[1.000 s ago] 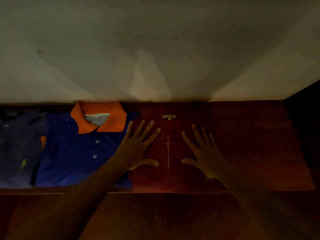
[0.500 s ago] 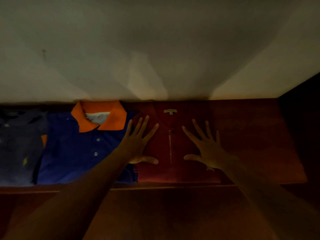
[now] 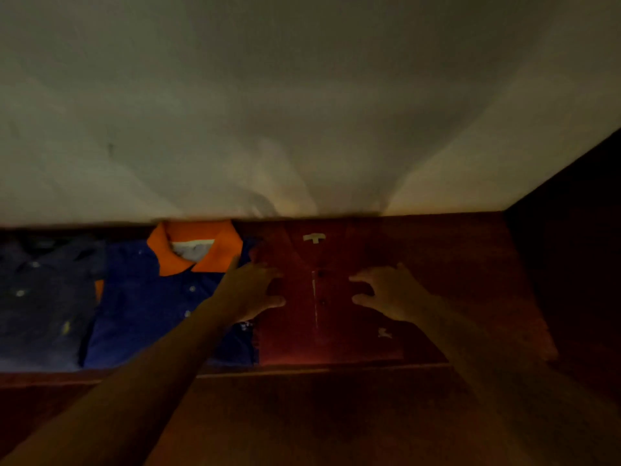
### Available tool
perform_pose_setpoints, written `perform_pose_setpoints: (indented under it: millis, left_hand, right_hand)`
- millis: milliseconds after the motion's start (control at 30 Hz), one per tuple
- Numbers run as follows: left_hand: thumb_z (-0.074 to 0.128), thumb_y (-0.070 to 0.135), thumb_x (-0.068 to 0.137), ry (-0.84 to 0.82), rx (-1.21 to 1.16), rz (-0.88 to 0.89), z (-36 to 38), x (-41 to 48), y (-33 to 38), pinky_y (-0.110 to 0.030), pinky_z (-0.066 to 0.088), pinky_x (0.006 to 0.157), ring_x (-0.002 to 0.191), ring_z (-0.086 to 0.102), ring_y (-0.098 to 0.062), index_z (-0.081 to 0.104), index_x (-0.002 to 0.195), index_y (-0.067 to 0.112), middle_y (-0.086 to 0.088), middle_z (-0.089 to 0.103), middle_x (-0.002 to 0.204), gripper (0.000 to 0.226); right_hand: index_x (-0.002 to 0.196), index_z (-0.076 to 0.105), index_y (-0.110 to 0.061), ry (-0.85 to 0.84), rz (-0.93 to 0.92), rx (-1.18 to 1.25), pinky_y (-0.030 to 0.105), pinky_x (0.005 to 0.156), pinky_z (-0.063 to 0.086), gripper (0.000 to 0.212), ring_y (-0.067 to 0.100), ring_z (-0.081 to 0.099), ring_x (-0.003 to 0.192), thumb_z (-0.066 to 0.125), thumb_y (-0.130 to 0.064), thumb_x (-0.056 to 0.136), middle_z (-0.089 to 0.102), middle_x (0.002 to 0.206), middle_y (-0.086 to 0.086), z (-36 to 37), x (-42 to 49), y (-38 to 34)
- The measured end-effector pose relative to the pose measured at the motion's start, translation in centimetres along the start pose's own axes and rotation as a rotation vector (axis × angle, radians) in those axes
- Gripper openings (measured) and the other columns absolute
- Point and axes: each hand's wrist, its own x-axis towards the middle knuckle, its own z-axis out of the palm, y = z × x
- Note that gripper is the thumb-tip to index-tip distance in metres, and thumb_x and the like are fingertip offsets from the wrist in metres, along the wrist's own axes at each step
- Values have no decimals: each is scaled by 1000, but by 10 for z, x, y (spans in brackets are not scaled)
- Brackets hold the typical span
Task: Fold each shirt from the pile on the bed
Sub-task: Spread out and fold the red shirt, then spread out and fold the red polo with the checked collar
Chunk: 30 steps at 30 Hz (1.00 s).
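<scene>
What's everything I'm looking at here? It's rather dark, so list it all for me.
red shirt: one, dark red, folded, on the bed right of centre.
blue shirt: one, blue with orange collar, folded, directly left of the red shirt.
dark shirt: one, navy-grey, far left.
bed: one, reddish cover, under the shirts.
wall: one, pale, behind the bed.
left hand: one, fingers bent, at the red shirt's left edge.
right hand: one, fingers bent, over the red shirt's right half; grip unclear.

Bare L grip (image 3: 250,292), R grip (image 3: 393,294), forearms (image 3: 161,361).
</scene>
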Motion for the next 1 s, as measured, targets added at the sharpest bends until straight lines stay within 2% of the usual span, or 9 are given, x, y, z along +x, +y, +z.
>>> perform_pose_setpoints:
  millis: [33, 100, 267, 400, 600, 767, 833, 933, 1000]
  left_hand:
    - [60, 63, 87, -36, -151, -18, -17, -8, 3, -43, 32, 115, 134, 49, -18, 48, 144, 31, 5, 52, 146, 66]
    - [58, 71, 77, -96, -391, -18, -56, -34, 10, -36, 48, 101, 117, 59, -12, 55, 132, 38, 16, 60, 123, 64]
    - [61, 55, 83, 15, -574, 68, -170, -118, 42, -25, 51, 95, 114, 60, -6, 56, 133, 31, 10, 61, 128, 56]
    - [65, 42, 90, 150, -703, 112, -266, -196, 80, -9, 48, 78, 106, 61, 4, 61, 128, 34, 15, 64, 122, 39]
    - [56, 70, 75, 171, -661, 256, -350, -308, 139, -12, 42, 86, 114, 56, 1, 56, 132, 43, 20, 60, 127, 63]
    - [66, 51, 90, 101, -635, 419, -374, -359, 185, -17, 47, 87, 114, 59, -2, 57, 132, 40, 17, 60, 128, 45]
    - [64, 50, 92, 75, -540, 555, -387, -389, 207, -16, 47, 82, 109, 58, 2, 56, 134, 40, 17, 59, 128, 44]
    - [64, 50, 92, 40, -473, 711, -394, -427, 243, -17, 45, 81, 110, 56, 1, 55, 135, 41, 18, 58, 127, 45]
    - [64, 50, 91, -12, -406, 802, -385, -448, 269, -25, 49, 88, 113, 57, -5, 55, 136, 39, 16, 58, 126, 47]
  right_hand:
    - [142, 49, -31, 23, 2, 69, 45, 113, 33, 50, 22, 49, 132, 55, -49, 96, 52, 144, 0, -14, -9, -2]
    - [135, 57, -30, 77, 13, 206, 38, 100, 46, 41, 18, 60, 115, 57, -45, 96, 64, 126, -4, -46, -34, -8]
    - [127, 63, -29, 293, 16, 429, 28, 85, 55, 33, 6, 65, 97, 62, -36, 95, 66, 116, -6, -138, -134, -40]
    - [126, 62, -30, 412, 8, 566, 27, 87, 53, 30, 6, 64, 102, 60, -34, 96, 65, 116, -7, -216, -237, -85]
    - [130, 58, -40, 560, 109, 620, 23, 89, 49, 37, 0, 58, 107, 60, -42, 94, 58, 119, -19, -267, -394, -164]
    - [130, 57, -39, 639, 284, 662, 21, 89, 48, 43, 2, 58, 105, 59, -49, 89, 59, 122, -14, -263, -489, -205]
    - [128, 59, -38, 728, 381, 692, 10, 86, 45, 47, 3, 59, 104, 63, -54, 85, 60, 119, -12, -250, -549, -233]
    - [132, 57, -41, 838, 513, 728, 13, 93, 44, 73, 1, 57, 113, 55, -82, 71, 58, 127, -15, -212, -631, -271]
    - [134, 57, -36, 917, 640, 704, 1, 86, 38, 54, 2, 56, 115, 60, -60, 85, 60, 127, -14, -178, -681, -299]
